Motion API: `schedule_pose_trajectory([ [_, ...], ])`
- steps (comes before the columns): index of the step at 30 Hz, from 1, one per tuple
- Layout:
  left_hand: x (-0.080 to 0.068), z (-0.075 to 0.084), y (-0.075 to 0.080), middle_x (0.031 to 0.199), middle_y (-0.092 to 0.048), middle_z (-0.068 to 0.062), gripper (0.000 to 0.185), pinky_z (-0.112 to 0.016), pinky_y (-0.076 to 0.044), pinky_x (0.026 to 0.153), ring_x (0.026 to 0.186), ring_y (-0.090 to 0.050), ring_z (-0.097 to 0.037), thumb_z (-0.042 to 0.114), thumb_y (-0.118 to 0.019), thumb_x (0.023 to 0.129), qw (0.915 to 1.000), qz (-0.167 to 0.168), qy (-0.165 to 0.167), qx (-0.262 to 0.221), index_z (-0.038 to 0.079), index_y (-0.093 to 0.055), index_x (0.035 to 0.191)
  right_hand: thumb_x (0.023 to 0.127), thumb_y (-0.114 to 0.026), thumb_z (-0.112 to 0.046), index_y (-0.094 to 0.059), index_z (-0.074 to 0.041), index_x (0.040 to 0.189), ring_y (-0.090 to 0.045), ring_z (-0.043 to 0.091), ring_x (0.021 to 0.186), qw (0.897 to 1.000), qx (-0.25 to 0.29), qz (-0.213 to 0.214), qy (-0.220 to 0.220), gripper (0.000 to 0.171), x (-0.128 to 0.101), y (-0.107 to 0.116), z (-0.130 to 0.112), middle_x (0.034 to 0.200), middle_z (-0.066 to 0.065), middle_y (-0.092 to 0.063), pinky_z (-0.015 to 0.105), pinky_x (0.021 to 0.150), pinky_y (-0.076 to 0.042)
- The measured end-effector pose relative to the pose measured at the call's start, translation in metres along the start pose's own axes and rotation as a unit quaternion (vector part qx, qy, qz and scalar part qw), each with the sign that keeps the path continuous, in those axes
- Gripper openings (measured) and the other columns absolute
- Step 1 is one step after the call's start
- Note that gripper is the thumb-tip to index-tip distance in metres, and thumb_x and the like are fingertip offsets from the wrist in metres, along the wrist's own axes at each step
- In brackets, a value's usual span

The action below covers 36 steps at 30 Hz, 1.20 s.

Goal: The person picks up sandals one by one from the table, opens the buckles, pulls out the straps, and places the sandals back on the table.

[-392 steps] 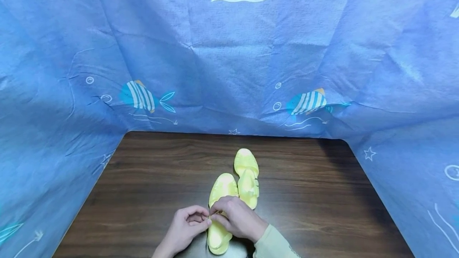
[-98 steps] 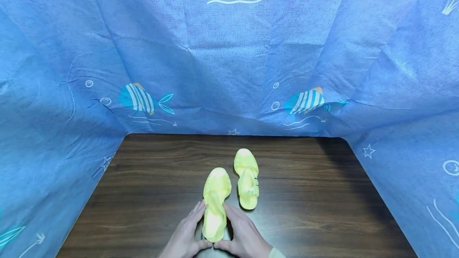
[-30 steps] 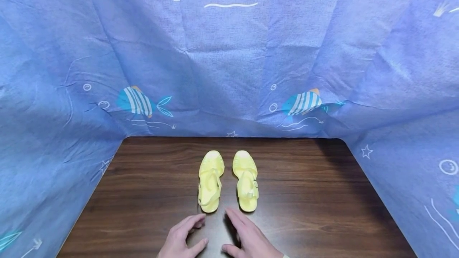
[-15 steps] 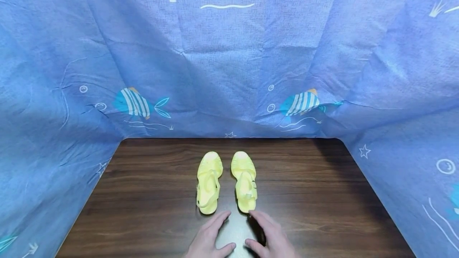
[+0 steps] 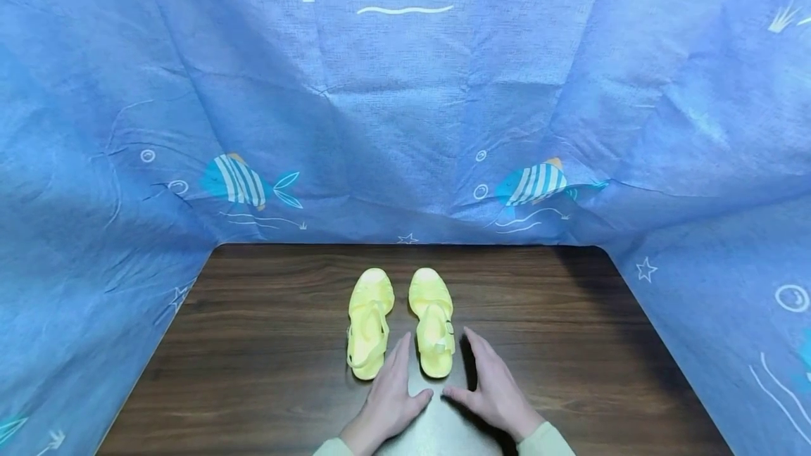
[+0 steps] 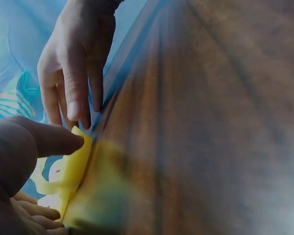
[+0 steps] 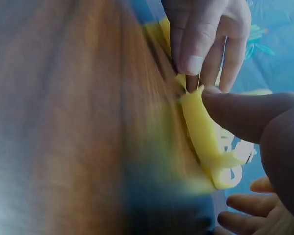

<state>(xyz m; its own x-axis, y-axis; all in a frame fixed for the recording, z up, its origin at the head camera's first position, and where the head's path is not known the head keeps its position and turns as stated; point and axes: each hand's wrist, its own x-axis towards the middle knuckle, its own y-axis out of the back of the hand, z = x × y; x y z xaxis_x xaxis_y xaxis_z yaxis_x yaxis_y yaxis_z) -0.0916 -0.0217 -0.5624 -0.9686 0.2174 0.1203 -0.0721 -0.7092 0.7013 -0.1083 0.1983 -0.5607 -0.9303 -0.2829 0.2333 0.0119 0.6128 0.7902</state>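
Two pale yellow sandals with ankle straps lie side by side on the dark wooden table, toes pointing away. The left sandal (image 5: pixel 372 294) has a looped strap over its heel; the right sandal (image 5: pixel 431 294) has a small buckle on its right side. My left hand (image 5: pixel 391 396) is between the two heels, fingers extended forward. On the other side of the right sandal, my right hand (image 5: pixel 497 393) reaches forward, also with straight fingers. Both thumbs point inward behind its heel, a small gap between them. In the right wrist view, a yellow sandal (image 7: pixel 201 122) shows between thumb and fingers.
The wooden table (image 5: pixel 266 343) has rounded far corners. A blue cloth (image 5: pixel 405 125) printed with fish, stars and bubbles hangs behind it and along both sides. A bright reflection lies on the tabletop near the front.
Earlier, both hands worked at the left sandal's strap, then held that sandal; it moved forward beside the other and was released. Since then the hands have shifted right and forward around the right sandal.
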Motion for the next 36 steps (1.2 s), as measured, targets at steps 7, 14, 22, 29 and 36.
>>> schedule_pose_trajectory([
  [7,0.016,0.001,-0.003,0.158,-0.036,-0.038,0.097,-0.065,-0.029,0.121,0.15,-0.033,-0.052,0.024,-0.082,0.084,0.9988,-0.023,0.02,-0.037,-0.01,-0.029,0.158,0.077,-0.091,-0.054,-0.036,0.005,0.159,-0.04,0.045,0.148,0.995,0.037,-0.078,-0.048,0.115,0.022,-0.002,0.005,0.16,0.027,-0.043,0.063,0.115,-0.041],
  [14,0.021,0.001,-0.002,0.155,-0.048,-0.029,0.087,-0.066,-0.028,0.121,0.145,-0.043,-0.05,0.014,-0.08,0.083,0.998,-0.02,0.0,-0.06,-0.007,-0.037,0.156,0.082,-0.087,-0.049,-0.038,0.001,0.159,-0.029,0.046,0.154,0.993,0.062,-0.095,-0.035,0.104,0.025,-0.007,0.005,0.162,0.021,-0.044,0.068,0.122,-0.025],
  [22,0.012,0.001,0.0,0.154,-0.051,-0.027,0.085,-0.064,-0.034,0.119,0.141,-0.049,-0.047,0.012,-0.08,0.085,0.9977,-0.023,-0.004,-0.064,-0.006,-0.037,0.156,0.082,-0.089,-0.044,-0.04,0.001,0.158,-0.04,0.046,0.148,0.997,0.054,-0.048,0.015,0.101,0.017,-0.015,0.004,0.157,0.022,-0.05,0.067,0.119,-0.031],
  [29,-0.004,0.002,0.005,0.155,-0.049,-0.026,0.086,-0.06,-0.041,0.115,0.142,-0.05,-0.039,0.011,-0.08,0.088,0.9971,-0.036,0.011,-0.066,-0.007,-0.034,0.158,0.082,-0.089,-0.045,-0.042,0.002,0.157,-0.043,0.049,0.146,0.997,0.055,-0.04,0.038,0.099,0.002,-0.019,-0.007,0.156,0.023,-0.05,0.068,0.116,-0.035],
  [36,-0.021,0.004,0.01,0.155,-0.051,-0.022,0.086,-0.056,-0.044,0.113,0.141,-0.051,-0.036,0.011,-0.081,0.087,0.9974,-0.037,-0.006,-0.062,-0.005,-0.036,0.158,0.082,-0.088,-0.047,-0.041,0.001,0.158,-0.04,0.046,0.148,0.997,0.057,-0.053,0.022,0.101,-0.012,-0.017,-0.018,0.159,0.019,-0.048,0.069,0.114,-0.037],
])
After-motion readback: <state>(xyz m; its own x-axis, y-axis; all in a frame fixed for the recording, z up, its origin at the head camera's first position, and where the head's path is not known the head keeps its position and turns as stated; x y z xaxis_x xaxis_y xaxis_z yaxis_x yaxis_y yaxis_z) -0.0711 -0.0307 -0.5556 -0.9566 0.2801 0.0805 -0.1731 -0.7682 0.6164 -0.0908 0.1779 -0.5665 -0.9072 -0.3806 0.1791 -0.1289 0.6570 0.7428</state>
